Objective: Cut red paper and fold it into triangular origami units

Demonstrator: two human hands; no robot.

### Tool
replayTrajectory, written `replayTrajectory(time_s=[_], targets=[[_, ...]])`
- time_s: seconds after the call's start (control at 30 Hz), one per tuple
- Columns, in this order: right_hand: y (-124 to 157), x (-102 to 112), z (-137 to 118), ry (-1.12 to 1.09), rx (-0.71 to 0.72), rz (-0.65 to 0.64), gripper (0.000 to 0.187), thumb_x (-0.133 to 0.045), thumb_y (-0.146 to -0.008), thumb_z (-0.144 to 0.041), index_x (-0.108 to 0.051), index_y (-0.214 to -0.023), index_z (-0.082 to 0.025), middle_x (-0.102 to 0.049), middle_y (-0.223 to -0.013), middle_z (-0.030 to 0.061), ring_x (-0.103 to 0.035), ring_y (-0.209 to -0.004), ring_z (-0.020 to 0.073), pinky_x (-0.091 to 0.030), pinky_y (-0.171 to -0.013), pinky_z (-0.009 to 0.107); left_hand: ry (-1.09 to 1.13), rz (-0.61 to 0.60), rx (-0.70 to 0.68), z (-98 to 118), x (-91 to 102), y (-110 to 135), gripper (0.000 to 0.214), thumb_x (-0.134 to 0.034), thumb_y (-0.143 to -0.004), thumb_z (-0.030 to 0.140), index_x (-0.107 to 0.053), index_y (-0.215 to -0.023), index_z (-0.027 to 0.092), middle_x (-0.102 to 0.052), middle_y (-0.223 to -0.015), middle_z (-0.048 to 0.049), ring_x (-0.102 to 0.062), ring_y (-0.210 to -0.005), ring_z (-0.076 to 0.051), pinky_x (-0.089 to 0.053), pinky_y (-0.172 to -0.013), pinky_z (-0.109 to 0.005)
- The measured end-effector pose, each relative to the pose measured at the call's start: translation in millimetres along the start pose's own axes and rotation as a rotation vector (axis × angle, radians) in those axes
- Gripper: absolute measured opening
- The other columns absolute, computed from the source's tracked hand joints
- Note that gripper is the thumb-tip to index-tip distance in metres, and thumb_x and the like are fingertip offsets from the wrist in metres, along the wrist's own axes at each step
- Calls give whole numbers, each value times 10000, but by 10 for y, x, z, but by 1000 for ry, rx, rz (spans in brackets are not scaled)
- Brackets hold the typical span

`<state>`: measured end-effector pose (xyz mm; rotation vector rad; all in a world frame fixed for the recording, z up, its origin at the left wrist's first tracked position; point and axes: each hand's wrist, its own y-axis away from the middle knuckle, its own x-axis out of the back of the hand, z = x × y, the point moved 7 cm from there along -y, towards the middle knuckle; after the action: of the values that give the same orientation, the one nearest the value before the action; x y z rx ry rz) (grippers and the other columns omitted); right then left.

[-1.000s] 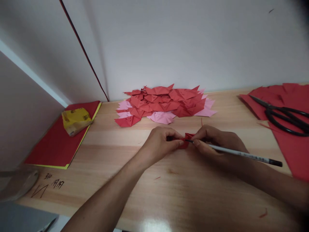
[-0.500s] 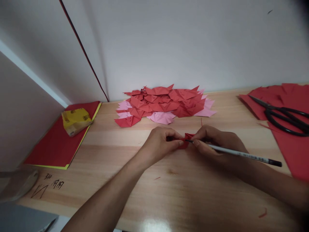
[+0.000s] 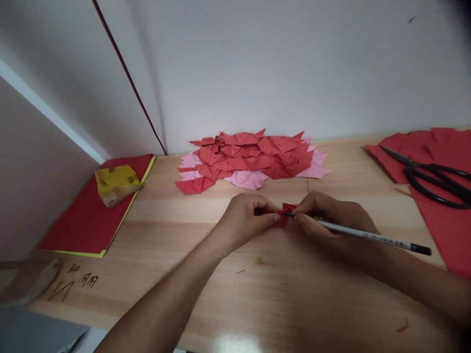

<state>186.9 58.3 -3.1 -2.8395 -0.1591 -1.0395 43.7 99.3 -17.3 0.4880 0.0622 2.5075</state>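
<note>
My left hand (image 3: pixel 250 217) pinches a small folded red paper piece (image 3: pixel 284 221) just above the table. Held between the fingers of my right hand (image 3: pixel 327 215) is a slim pen (image 3: pixel 368 235) with a pale barrel and a dark end. Its dark tip meets the red paper close to my left fingertips. Much of the paper is hidden behind my fingers. Beyond both hands lies a heap of folded red paper pieces (image 3: pixel 246 159), with some pink ones (image 3: pixel 247 179) among them.
Black-handled scissors (image 3: pixel 437 176) rest on red paper (image 3: pixel 445 235) at the right. On the left, a yellow packet (image 3: pixel 117 184) sits on red sheets (image 3: pixel 81 215). Small red scraps (image 3: pixel 403 325) are scattered on the wooden table (image 3: pixel 294 304). A wall (image 3: pixel 275 63) stands behind.
</note>
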Motion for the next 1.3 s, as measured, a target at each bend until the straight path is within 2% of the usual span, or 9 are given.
replayTrajectory(time_s=[1.3], targets=[[-10,2,-16,-22,21,8,127,-545,-822,-309,-584,-729,-231,-536,-545,-27,-456,-467,125,-319,-421,250,-23,1,-7,2,-3,-9,164,-654,-749,275,-740,-814,151,-678,-784,-39,-573,-681,-126,-403,-573,-208]])
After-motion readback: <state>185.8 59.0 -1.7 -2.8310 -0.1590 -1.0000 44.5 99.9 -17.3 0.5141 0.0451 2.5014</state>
